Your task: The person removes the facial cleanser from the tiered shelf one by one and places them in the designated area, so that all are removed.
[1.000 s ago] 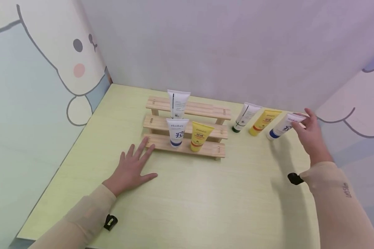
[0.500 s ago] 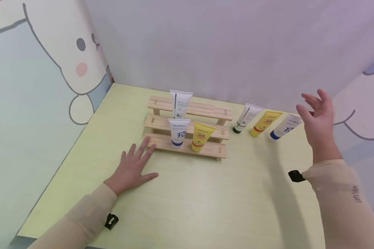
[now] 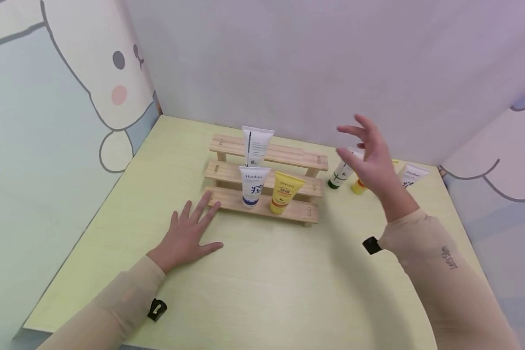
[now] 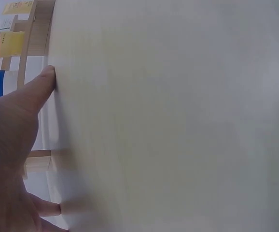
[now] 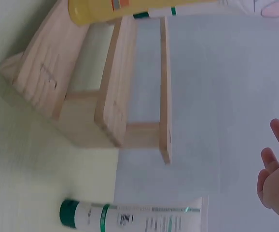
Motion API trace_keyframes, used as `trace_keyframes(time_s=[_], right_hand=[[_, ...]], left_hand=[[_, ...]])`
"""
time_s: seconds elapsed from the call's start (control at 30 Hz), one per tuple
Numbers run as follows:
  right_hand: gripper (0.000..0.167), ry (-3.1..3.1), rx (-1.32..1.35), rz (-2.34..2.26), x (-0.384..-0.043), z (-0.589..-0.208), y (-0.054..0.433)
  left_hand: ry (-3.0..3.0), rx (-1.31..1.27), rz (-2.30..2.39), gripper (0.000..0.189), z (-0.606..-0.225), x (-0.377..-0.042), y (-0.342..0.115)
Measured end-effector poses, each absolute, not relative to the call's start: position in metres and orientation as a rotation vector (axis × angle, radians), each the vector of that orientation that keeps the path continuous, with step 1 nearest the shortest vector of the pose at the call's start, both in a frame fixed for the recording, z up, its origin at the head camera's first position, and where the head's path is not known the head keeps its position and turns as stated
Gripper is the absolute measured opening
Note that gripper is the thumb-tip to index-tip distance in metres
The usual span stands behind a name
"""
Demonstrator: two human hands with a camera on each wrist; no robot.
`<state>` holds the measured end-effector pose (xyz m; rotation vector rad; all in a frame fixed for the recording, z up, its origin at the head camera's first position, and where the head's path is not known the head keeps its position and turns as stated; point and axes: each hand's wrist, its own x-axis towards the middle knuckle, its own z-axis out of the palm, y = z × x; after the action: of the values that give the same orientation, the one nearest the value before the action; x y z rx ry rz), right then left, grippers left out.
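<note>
My left hand (image 3: pixel 183 240) lies on the table with fingers spread, fingertips at the front left end of a three-step wooden rack (image 3: pixel 290 209). On the rack's front step stand a white tube with a blue band (image 3: pixel 251 187) and a yellow tube (image 3: pixel 285 192). Behind them rises a white tube with dark print (image 3: pixel 256 146), its base hidden. My right hand (image 3: pixel 374 158) hangs in the air, fingers loosely bent, holding nothing. Beyond it stand a green-capped white tube (image 5: pixel 139 216), a yellow tube (image 3: pixel 358 187) and another white tube (image 3: pixel 413 172), all partly covered in the head view.
The pale yellow table (image 3: pixel 262 282) runs up to a plain back wall (image 3: pixel 288 63). Side walls with cartoon drawings (image 3: pixel 118 97) stand left and right. A black clip (image 3: pixel 157 309) sits at the left sleeve, another black clip (image 3: pixel 371 245) at the right.
My right hand has let go of the white tube at the far right, risen, and moved left over the tube row. The left hand stays put.
</note>
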<state>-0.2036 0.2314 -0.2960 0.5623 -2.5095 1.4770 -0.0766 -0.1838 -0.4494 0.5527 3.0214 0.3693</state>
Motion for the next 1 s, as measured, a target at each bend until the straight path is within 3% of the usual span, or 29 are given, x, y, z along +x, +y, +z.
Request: trace_keyframes(time_s=[0.27,0.53,1.0], right_hand=[[0.079,-2.712,0.826,1.341,-0.214,-0.288,0.161],[0.087,-2.841,0.867,1.238,-0.224,-0.274,0.117],[0.074,-2.888,0.779,1.181,-0.224,-0.274,0.096]], left_hand=[[3.02,0.546,0.368,0.1,-0.448,-0.076,-0.179],[3.019,0.546,0.376,0.099,-0.445,-0.075,-0.178],[3.026,0.55,0.366,0.099,-0.446,-0.075,-0.178]])
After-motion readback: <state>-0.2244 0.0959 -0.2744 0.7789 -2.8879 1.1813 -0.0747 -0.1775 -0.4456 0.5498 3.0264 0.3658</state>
